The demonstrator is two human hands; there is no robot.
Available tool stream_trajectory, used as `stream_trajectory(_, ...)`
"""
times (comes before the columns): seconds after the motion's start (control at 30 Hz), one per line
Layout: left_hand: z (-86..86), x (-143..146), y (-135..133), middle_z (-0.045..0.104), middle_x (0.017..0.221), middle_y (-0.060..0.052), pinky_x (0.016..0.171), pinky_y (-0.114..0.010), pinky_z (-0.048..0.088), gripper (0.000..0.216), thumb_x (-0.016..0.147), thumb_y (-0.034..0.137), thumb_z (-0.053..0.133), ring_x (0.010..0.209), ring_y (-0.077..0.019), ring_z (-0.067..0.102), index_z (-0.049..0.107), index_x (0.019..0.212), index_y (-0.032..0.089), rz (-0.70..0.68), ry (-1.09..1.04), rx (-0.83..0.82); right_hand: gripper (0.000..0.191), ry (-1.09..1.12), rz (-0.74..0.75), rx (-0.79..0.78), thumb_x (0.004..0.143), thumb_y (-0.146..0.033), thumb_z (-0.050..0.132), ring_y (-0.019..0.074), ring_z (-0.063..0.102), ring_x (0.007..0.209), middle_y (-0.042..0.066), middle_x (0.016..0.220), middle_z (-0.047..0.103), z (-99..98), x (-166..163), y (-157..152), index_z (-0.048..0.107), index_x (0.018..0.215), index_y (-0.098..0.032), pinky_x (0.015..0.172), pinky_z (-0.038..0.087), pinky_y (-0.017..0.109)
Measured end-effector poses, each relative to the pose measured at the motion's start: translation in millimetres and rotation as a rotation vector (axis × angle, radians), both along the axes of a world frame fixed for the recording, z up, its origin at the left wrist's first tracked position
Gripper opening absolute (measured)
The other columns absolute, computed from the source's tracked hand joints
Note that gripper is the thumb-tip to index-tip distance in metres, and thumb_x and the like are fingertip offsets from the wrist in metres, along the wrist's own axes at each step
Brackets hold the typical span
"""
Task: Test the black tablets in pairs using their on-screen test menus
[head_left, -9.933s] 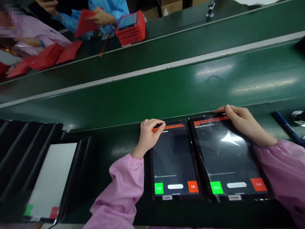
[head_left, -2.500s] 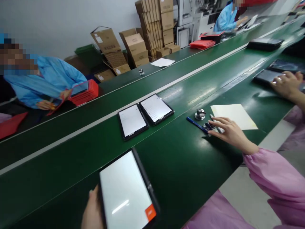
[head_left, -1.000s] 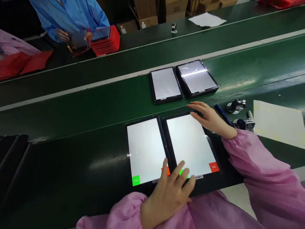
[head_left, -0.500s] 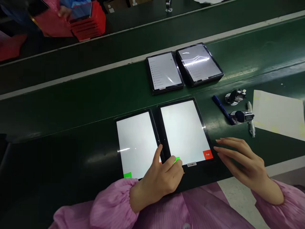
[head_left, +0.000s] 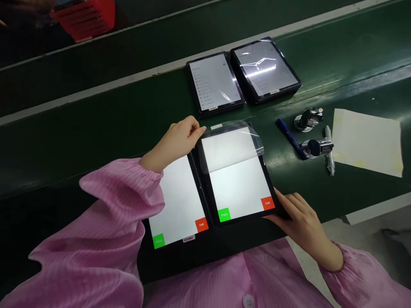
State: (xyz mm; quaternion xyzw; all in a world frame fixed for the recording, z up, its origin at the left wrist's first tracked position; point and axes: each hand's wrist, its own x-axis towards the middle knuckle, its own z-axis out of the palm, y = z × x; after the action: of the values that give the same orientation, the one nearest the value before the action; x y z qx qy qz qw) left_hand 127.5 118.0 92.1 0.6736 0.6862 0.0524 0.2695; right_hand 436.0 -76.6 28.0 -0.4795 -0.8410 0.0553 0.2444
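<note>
Two tablets lie side by side in front of me on the green bench, both with white screens showing a green Pass and a red Fail button. My left hand (head_left: pixel 176 140) pinches the clear protective film (head_left: pixel 231 141) at the top left corner of the right tablet (head_left: pixel 239 182); the film is lifted and folded over the screen's upper part. My right hand (head_left: pixel 297 218) grips that tablet's lower right corner. The left tablet (head_left: pixel 178 204) is partly covered by my pink left sleeve.
Two more lit tablets (head_left: pixel 214 82) (head_left: pixel 265 70) lie on the green conveyor belt beyond. To the right are a blue pen (head_left: pixel 289 137), two metal stamps (head_left: pixel 308 119) (head_left: pixel 316 147), a white marker and a paper sheet (head_left: pixel 366 140). A red stack (head_left: pixel 83 17) sits far left.
My left hand moved from the tablets' lower edge to the right tablet's top corner and lifted its film. My right hand came in to grip the lower right corner. The camera tilted down.
</note>
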Motion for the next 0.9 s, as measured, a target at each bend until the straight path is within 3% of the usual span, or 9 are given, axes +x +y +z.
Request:
stream_trajectory(0.1,1.2,-2.7,-4.4,0.071,0.083,-0.002,0.066,-0.03,0.059,0.02,0.103,0.035,0.054,0.07,-0.0198,0.072,0.053,0.088,0.023,0.053,-0.065,-0.038,0.071,0.028,0.01,0.001,0.11,-0.036,0.056,0.0182,0.056,0.061,0.001,0.073,0.061,1.8,-3.5,4.1,0.027,0.171,-0.016,0.057,0.051,0.03)
stream_trajectory(0.37,2.7,-6.8,-0.9,0.074,0.083,-0.002,0.074,-0.032,0.068,0.019,0.101,0.03,0.056,0.101,-0.0272,0.079,0.053,0.083,0.025,0.147,-0.196,-0.028,0.069,0.033,0.064,-0.028,0.109,-0.024,0.056,0.0181,0.062,0.067,0.006,0.085,0.071,2.6,5.4,7.7,0.026,0.171,-0.019,0.058,0.053,0.029)
stream_trajectory(0.5,8.6,-10.9,-2.2,0.076,0.087,-0.003,0.086,-0.04,0.068,0.02,0.103,0.027,0.057,0.097,-0.0247,0.08,0.053,0.084,0.023,0.167,-0.267,-0.034,0.054,0.054,0.12,-0.179,0.112,-0.03,0.05,0.0163,0.067,0.069,0.006,0.09,0.073,16.1,22.7,18.9,0.04,0.165,-0.022,0.06,0.058,0.027)
stream_trajectory(0.6,25.0,-18.1,-6.2,0.078,0.091,-0.003,0.093,-0.046,0.065,0.017,0.105,0.026,0.055,0.094,-0.0213,0.08,0.054,0.089,0.02,0.162,-0.356,0.127,0.045,0.051,0.195,-0.287,0.113,-0.044,0.046,0.0131,0.067,0.065,0.003,0.084,0.069,35.3,33.0,38.2,0.053,0.152,-0.021,0.057,0.057,0.022)
stream_trajectory(0.77,59.4,-30.9,-32.3,0.078,0.076,0.003,0.08,-0.033,0.067,0.022,0.105,0.03,0.058,0.078,-0.0168,0.08,0.051,0.086,0.022,0.102,-0.513,0.365,0.032,0.087,0.227,-0.189,0.109,-0.051,0.055,0.013,0.062,0.058,0.0,0.074,0.064,42.4,14.6,83.8,0.063,0.111,-0.02,0.051,0.048,0.024)
stream_trajectory(0.83,63.1,-34.6,-50.7,0.08,0.076,0.004,0.066,-0.025,0.063,0.025,0.105,0.034,0.06,0.075,-0.0152,0.081,0.05,0.085,0.024,0.037,-0.608,0.397,0.041,0.069,0.226,-0.146,0.106,-0.06,0.056,0.013,0.058,0.052,0.0,0.069,0.063,35.9,1.4,103.7,0.062,0.097,-0.021,0.048,0.043,0.026)
stream_trajectory(0.9,57.0,-35.0,-73.5,0.083,0.084,0.005,0.052,-0.019,0.055,0.024,0.109,0.037,0.057,0.072,-0.0133,0.08,0.052,0.089,0.026,-0.076,-0.707,0.366,0.047,0.121,0.13,-0.212,0.105,-0.067,0.054,0.014,0.059,0.05,-0.001,0.065,0.063,32.2,-8.7,122.8,0.064,0.1,-0.021,0.047,0.041,0.027)
